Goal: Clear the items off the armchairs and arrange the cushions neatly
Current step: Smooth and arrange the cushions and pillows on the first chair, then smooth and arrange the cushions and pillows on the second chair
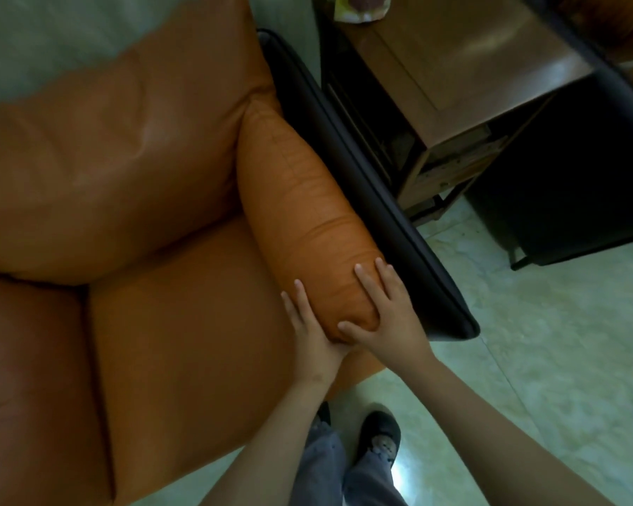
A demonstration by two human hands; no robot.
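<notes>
Nearest me, below the side cushion (307,199), my shoe (379,432) and grey trousers (326,465) stand on the pale floor (527,341).

Both forearms reach up to the side cushion's near end. My left hand (309,332) lies flat against the cushion's inner face, where it meets the seat (183,312). Its fingers are straight and pressed along the leather; its thumb is hidden under my other hand, so I cannot tell what it does. My right hand (390,315) cups the same near end from the outer side. Its fingers are spread over the top, reaching toward the black arm (362,184), and the thumb is wrapped across the cushion's front tip. Between the two hands the end is clasped.

The side cushion itself is orange and creased. It lies lengthwise on the armchair, wedged between the seat on its inner side and the black arm on its outer side, touching both. Its far end tucks in against the back cushion (106,169).

Across the seat from the side cushion sits a darker orange arm pad (26,378).

Beyond the black arm, on the side away from the side cushion, stands a brown wooden cabinet (472,67). A packet (359,9) rests at the cabinet's far edge, too cropped to make out.
</notes>
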